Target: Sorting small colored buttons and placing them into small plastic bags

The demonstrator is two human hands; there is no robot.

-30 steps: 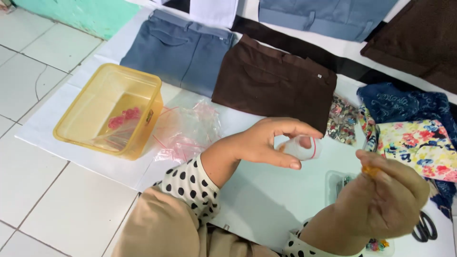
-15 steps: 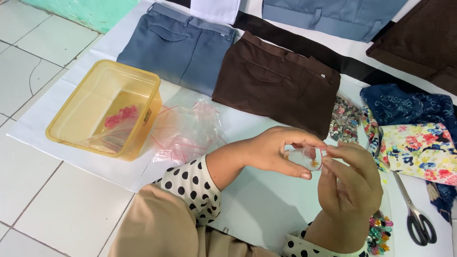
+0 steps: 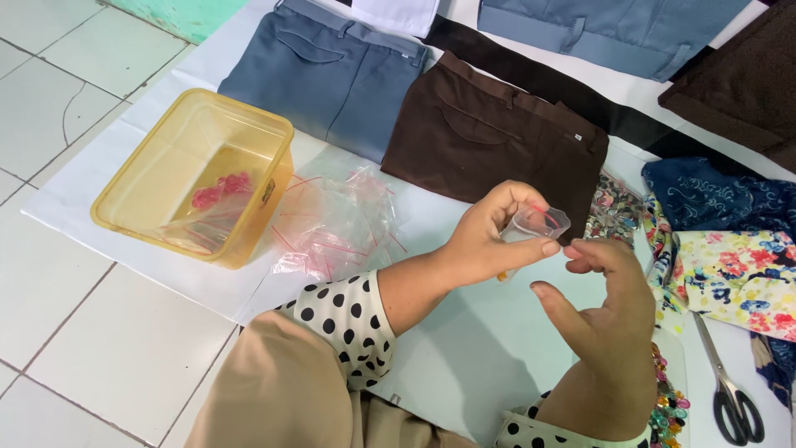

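Note:
My left hand (image 3: 497,241) holds a small clear plastic zip bag (image 3: 535,226) with a red seal strip, pinched between thumb and fingers. A small orange bit shows under the thumb. My right hand (image 3: 609,307) is just right of the bag, its thumb and forefinger pinched together at the bag's mouth. Whether they grip anything is too small to tell. Both hands hover above a white sheet (image 3: 464,332) spread on the floor.
A yellow plastic tub (image 3: 195,178) at left holds a bag of pink pieces. A heap of small clear bags (image 3: 336,224) lies beside it. Folded blue (image 3: 327,75) and brown trousers (image 3: 497,137) lie behind. Floral fabric (image 3: 738,274), scissors (image 3: 730,394) and coloured beads (image 3: 667,406) sit at right.
My right hand came up from lower right to the small bag held by my left hand, then drew slightly back and down, fingers still pinched near the bag's mouth.

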